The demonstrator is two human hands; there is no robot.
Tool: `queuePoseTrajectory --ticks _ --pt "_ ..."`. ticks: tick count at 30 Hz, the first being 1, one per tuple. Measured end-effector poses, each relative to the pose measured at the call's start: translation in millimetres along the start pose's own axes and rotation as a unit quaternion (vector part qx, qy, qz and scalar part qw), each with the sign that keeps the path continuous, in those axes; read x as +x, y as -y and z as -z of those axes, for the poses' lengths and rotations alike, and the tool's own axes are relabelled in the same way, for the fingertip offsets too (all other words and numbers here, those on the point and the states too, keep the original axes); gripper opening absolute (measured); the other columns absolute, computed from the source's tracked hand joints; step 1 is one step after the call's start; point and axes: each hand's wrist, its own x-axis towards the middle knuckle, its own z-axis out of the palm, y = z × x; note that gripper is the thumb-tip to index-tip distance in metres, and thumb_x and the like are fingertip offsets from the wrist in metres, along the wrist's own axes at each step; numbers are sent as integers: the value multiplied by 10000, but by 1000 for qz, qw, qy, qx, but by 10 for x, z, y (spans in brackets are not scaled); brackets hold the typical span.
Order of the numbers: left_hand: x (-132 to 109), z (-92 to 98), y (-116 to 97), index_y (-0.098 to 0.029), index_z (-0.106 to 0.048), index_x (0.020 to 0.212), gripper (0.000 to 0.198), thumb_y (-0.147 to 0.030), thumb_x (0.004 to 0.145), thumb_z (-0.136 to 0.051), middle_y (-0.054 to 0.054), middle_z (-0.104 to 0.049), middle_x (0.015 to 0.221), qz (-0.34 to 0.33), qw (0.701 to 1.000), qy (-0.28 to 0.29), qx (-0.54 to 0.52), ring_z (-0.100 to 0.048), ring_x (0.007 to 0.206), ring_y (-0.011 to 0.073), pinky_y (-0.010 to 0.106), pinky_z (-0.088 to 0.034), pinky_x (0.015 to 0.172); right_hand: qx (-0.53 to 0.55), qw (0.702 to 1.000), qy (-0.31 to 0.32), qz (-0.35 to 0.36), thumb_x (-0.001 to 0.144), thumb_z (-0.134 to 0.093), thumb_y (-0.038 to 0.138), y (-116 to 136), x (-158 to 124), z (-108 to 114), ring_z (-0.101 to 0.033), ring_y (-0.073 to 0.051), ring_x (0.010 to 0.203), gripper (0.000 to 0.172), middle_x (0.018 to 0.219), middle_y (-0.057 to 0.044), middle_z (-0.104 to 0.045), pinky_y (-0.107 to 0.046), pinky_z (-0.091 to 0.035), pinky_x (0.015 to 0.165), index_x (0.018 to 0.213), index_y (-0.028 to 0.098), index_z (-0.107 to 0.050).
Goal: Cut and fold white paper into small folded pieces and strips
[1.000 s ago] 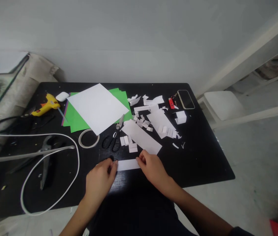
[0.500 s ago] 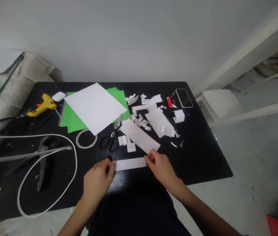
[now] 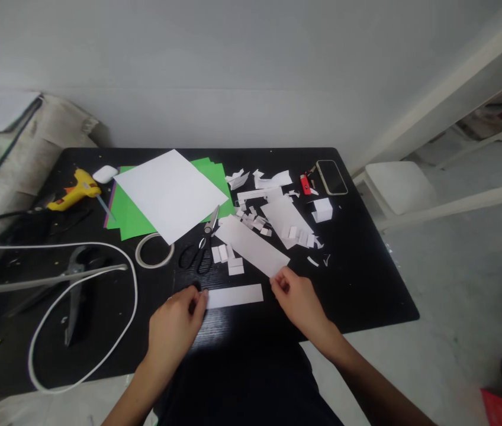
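A narrow white paper strip (image 3: 235, 296) lies flat near the front edge of the black table (image 3: 366, 284). My left hand (image 3: 175, 325) pinches the strip's left end between thumb and fingers. My right hand (image 3: 299, 302) is off the strip, a little to the right of its free end. Its loosely curled fingertips are by the near corner of a longer white paper piece (image 3: 251, 244), and I see nothing held in it. Black-handled scissors (image 3: 200, 248) and a few small folded paper bits (image 3: 229, 259) lie just beyond the strip.
A white sheet (image 3: 169, 192) lies on green paper (image 3: 129, 216). Tape ring (image 3: 154, 250), yellow glue gun (image 3: 73, 189), pliers (image 3: 76, 284) and a white cable loop (image 3: 100, 355) are on the left. Paper scraps (image 3: 286, 222), a red lighter (image 3: 306, 184) and a phone (image 3: 331, 177) are on the right.
My right hand let go of the strip's right end and slid right and slightly away, toward the longer paper piece. My left hand kept its pinch on the left end.
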Motion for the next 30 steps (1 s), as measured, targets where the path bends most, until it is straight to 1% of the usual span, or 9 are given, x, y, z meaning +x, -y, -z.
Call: queuePoseTrajectory --ticks 3,5,8,11,15,19,23,26,30 --pt "10 23 -10 -227 -576 753 372 -439 1038 -467 13 -693 738 3 1000 16 9 -657 711 200 272 -326 628 45 999 -1 24 982 -608 284 46 -24 -27 -646 -173 609 245 662 7 -672 -278 -462 627 746 230 -569" --pt "20 53 -31 -230 -586 769 364 -439 1043 -466 19 -707 754 1 999 30 21 -671 727 211 277 -331 631 65 996 25 59 981 -631 270 128 -46 -101 -676 -171 663 199 720 2 -708 -274 -486 670 789 221 -619" --pt "27 111 -74 -231 -598 795 358 -436 1053 -460 34 -730 797 5 998 46 46 -695 754 228 283 -336 630 43 991 56 110 975 -654 216 278 -75 -254 -699 -171 760 134 816 -11 -740 -274 -499 737 841 209 -662" --pt "26 148 -122 -229 -611 818 348 -423 1063 -459 41 -744 822 10 996 54 70 -714 766 237 285 -333 623 -24 988 65 138 969 -659 179 386 -81 -372 -688 -191 851 95 896 -41 -736 -296 -498 791 877 193 -680" --pt "41 99 -211 -224 -622 841 334 -413 1071 -470 44 -757 845 -10 996 42 80 -733 800 240 285 -335 624 -70 984 93 134 985 -632 161 431 -52 -392 -671 -204 887 95 920 -49 -724 -314 -484 807 908 188 -682" --pt "89 -30 -358 -215 -638 871 326 -398 1079 -466 61 -758 842 -54 995 39 79 -736 808 243 291 -335 616 -58 984 108 129 979 -659 167 427 -16 -355 -671 -200 883 44 924 -40 -724 -308 -474 806 946 190 -679" --pt "136 -101 -465 -211 -648 893 291 -374 1074 -488 65 -762 853 -70 993 51 74 -737 817 249 296 -336 608 -54 984 108 134 999 -627 174 432 -2 -349 -664 -198 869 95 910 -44 -717 -311 -466 794 911 182 -662" --pt "144 -96 -464 -212 -642 883 306 -391 1075 -485 65 -764 851 -68 993 55 75 -741 812 249 292 -338 605 -54 985 108 125 995 -622 169 447 1 -346 -655 -190 833 127 886 -39 -709 -306 -460 769 873 185 -654" --pt "124 -52 -394 -216 -634 878 303 -384 1076 -478 60 -763 836 -60 994 58 76 -750 810 246 289 -347 609 -34 987 116 110 955 -669 153 452 18 -336 -653 -184 824 85 867 -27 -706 -299 -456 771 878 190 -665"
